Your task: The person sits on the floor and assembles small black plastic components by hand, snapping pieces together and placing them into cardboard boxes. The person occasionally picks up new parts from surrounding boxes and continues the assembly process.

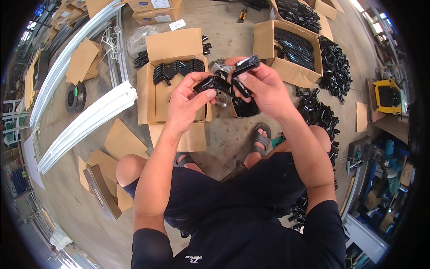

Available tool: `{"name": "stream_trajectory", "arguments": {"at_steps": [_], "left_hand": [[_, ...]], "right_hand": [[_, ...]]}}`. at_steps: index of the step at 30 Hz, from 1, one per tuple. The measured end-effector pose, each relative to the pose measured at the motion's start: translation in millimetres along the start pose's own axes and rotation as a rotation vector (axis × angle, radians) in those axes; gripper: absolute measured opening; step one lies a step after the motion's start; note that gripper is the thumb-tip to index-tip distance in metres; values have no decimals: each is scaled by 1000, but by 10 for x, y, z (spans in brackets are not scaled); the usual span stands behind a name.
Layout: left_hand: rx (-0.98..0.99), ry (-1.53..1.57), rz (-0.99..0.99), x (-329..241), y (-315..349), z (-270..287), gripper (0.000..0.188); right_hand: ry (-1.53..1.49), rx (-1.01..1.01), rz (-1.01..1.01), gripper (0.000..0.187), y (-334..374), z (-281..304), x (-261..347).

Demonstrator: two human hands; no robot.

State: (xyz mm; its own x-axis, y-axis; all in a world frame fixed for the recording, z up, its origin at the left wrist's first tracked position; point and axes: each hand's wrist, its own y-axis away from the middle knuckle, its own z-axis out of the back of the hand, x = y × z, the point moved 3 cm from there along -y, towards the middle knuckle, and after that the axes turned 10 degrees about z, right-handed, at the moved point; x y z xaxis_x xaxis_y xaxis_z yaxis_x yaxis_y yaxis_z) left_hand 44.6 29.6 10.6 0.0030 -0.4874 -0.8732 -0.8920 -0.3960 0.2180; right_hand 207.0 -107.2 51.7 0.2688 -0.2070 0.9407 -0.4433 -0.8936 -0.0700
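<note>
My left hand [190,102] pinches a glossy black angled bracket [214,84] between thumb and fingers. My right hand [266,92] grips a second black bracket [246,65], bent, with one arm pointing up and right. The two pieces meet or overlap between my hands; whether they are joined I cannot tell. Below them sits a dark container [245,109] of black pieces, partly hidden by my hands, with clear plastic beside it. Just left of my left hand is an opened cardboard box [145,96] with a row of black brackets [177,69] across its far part.
Another cardboard box [264,38] at the far right holds stacked black brackets. Heaps of black pieces [335,67] lie along the right side. Long white profiles [89,125], a black coil [76,97] and flat cardboard [125,139] lie to the left. A yellow-and-black case [388,96] stands far right.
</note>
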Motion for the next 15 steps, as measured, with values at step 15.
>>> {"name": "stream_trajectory", "arguments": {"at_steps": [15], "left_hand": [[-51, 470, 40, 114, -136, -23, 45]], "right_hand": [[-191, -122, 41, 27, -101, -195, -237]]}}
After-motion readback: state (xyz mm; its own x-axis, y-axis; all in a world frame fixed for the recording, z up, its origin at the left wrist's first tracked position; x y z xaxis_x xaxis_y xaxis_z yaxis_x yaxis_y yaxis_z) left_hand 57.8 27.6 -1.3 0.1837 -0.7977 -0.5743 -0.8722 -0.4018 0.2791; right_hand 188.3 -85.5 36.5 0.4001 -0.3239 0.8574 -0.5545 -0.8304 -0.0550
